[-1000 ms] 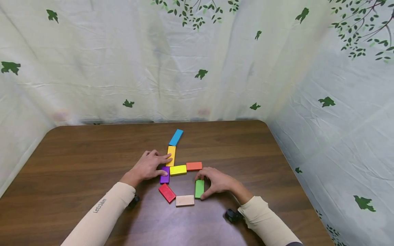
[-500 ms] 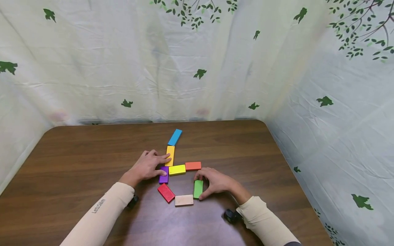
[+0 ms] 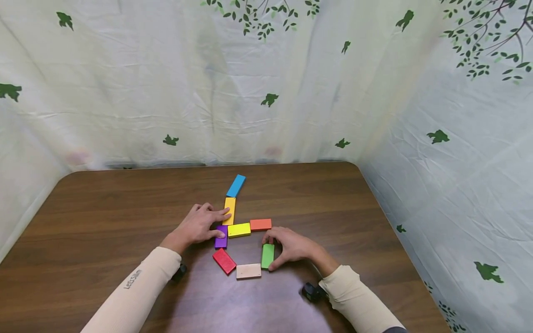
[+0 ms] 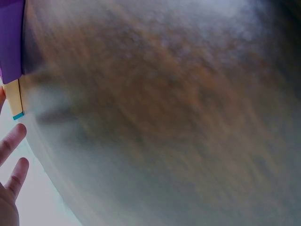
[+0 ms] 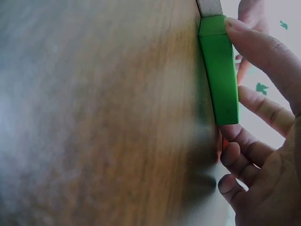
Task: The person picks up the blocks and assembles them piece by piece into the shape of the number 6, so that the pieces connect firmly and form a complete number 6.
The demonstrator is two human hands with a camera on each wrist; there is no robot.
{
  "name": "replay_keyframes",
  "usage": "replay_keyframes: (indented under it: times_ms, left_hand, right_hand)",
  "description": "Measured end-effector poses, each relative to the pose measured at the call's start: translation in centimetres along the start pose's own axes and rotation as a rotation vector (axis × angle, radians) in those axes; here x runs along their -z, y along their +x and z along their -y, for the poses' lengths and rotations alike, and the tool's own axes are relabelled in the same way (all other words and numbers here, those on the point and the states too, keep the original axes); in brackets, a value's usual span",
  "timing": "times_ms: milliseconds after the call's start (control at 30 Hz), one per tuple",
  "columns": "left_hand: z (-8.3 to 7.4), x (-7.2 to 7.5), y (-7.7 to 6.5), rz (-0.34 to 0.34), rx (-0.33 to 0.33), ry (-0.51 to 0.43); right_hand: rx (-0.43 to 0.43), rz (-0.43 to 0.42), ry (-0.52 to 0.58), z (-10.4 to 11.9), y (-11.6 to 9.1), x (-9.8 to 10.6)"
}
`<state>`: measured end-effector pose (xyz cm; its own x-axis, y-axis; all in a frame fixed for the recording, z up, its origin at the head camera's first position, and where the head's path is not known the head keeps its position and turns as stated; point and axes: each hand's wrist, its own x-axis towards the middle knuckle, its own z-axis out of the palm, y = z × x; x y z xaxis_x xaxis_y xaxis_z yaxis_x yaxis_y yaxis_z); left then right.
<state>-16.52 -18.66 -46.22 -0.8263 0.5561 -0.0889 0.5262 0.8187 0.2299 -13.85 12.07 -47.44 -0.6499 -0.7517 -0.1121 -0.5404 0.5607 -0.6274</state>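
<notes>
My left hand (image 3: 201, 223) lies spread with its fingertips on the amber block (image 3: 230, 206) and its thumb on the purple block (image 3: 221, 241). In the left wrist view the purple block (image 4: 11, 42) is at the left edge, with two fingers apart from it. My right hand (image 3: 293, 246) pinches the green block (image 3: 268, 256) by its ends, fingers at the far end and thumb at the near one. The right wrist view shows the green block (image 5: 219, 70) on the table, the thumb (image 5: 263, 49) at one end and a fingertip at the other.
A blue block (image 3: 236, 186) tops the line of blocks. A yellow block (image 3: 239, 230) and an orange-red block (image 3: 260, 225) run rightward from the purple one. Below are a red block (image 3: 224, 262) and a pale wood block (image 3: 248, 271). All lie on the brown table (image 3: 125, 199).
The whole scene shifts slightly left in the head view. Hands and blocks keep their places relative to one another.
</notes>
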Motion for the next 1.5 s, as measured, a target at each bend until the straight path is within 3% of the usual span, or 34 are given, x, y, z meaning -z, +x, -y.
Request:
replay_keyframes:
  times_ms: [300, 733, 1100, 1500]
  left_hand:
    - [0.3, -0.1, -0.2, -0.010, -0.015, 0.000]
    - [0.3, -0.1, 0.0, -0.014, -0.021, -0.007]
    - [0.2, 0.0, -0.1, -0.014, -0.024, -0.020]
    - [0.3, 0.0, -0.1, -0.010, -0.014, -0.027]
  right_hand:
    - [0.011, -0.018, 0.063, -0.1, 0.2, 0.7]
    - [0.001, -0.120, -0.075, -0.2, 3.1, 2.6]
    - [-0.051, -0.078, -0.104, -0.9, 4.7, 2.9]
    - [-0.009, -0.084, -0.109, -1.4, 5.3, 3.0]
